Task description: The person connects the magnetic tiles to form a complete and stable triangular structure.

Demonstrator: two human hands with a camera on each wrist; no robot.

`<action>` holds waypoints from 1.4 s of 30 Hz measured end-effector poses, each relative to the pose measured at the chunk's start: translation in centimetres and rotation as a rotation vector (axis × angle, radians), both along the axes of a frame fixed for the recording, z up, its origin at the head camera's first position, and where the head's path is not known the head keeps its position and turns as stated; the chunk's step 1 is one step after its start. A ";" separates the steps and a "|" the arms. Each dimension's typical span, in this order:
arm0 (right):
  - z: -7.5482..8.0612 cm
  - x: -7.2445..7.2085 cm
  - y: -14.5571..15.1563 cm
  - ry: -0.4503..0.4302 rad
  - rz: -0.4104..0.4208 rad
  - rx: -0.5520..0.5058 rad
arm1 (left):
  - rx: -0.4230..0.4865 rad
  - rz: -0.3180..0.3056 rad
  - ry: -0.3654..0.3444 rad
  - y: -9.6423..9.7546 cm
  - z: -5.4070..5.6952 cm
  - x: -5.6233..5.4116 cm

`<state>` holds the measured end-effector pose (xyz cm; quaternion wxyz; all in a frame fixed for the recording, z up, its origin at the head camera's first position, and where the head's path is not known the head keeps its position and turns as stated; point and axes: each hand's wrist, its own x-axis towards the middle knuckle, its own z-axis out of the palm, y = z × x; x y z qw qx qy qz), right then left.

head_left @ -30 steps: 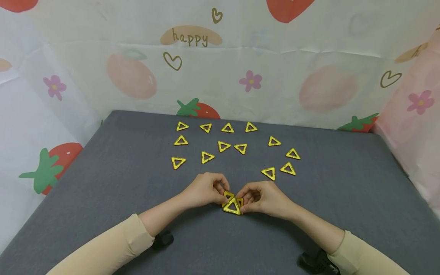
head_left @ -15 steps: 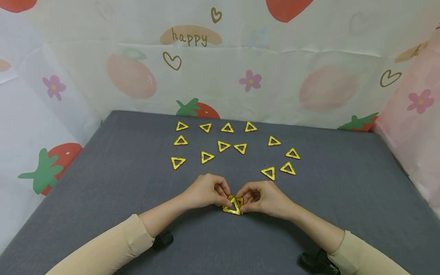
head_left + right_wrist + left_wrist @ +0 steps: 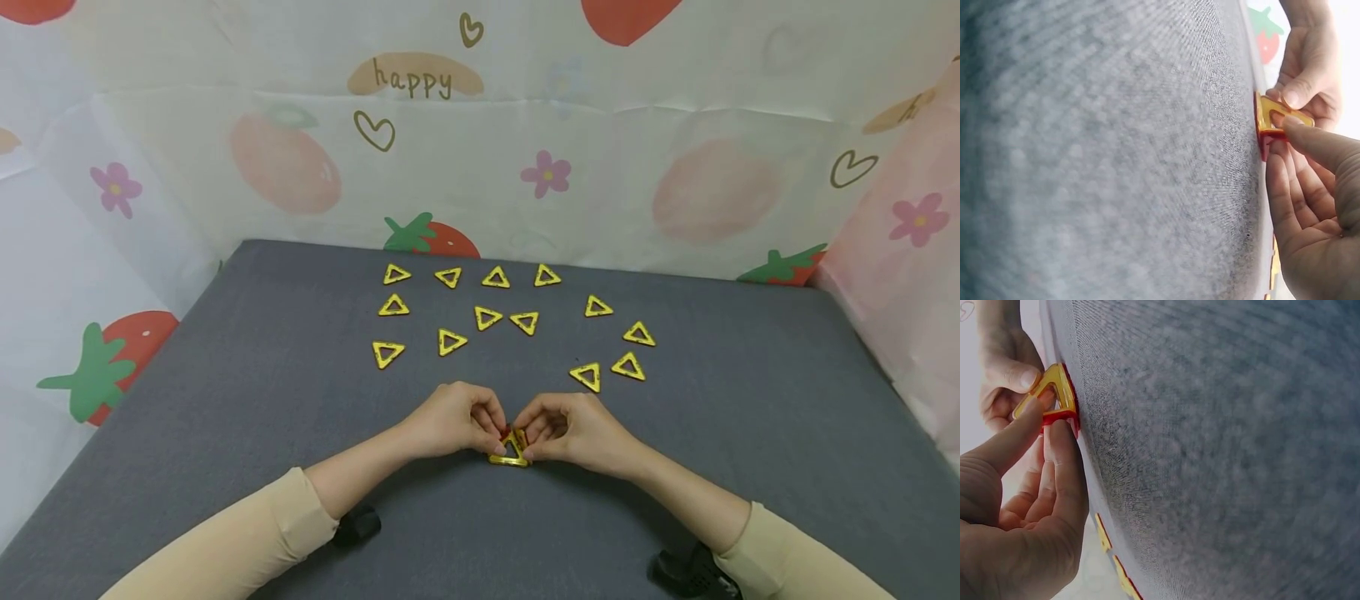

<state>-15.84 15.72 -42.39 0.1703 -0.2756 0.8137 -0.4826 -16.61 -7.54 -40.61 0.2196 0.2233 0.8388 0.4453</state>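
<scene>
In the head view a small group of yellow triangular magnetic tiles (image 3: 510,461) stands on the table between both hands, leaned together like a little pyramid. Left hand (image 3: 456,421) pinches its left side between thumb and fingers. Opposite it, the right hand (image 3: 566,427) pinches the right side the same way. From the left wrist, the yellow frame face (image 3: 1067,394) of one tile leans beside a red edge (image 3: 1060,417), the left thumb on the yellow. The right wrist view shows the yellow tile (image 3: 1265,112) joined to red sides, its base at the cloth. Fingers hide the back.
Several loose yellow triangle tiles lie flat farther back, among them one at left (image 3: 387,355), one in the middle (image 3: 487,318) and one at right (image 3: 628,367). A grey cloth covers the table (image 3: 300,350). A printed curtain (image 3: 480,142) rises behind.
The tile at the left hand has swung up and inward against the others, so the group is narrower and more upright. The right hand has hardly moved. The loose tiles stay put.
</scene>
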 end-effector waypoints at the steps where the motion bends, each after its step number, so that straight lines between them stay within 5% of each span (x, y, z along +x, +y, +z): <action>1: 0.0 0.0 0.0 0.001 0.001 -0.001 | 0.001 -0.001 -0.001 0.0 0.0 0.0; 27: 0.2 0.1 -0.1 0.004 0.033 -0.023 | -0.024 -0.094 0.071 0.1 -0.2 0.0; 42: 0.4 0.3 -0.1 0.004 0.027 -0.027 | -0.024 -0.120 0.053 0.0 -0.1 0.0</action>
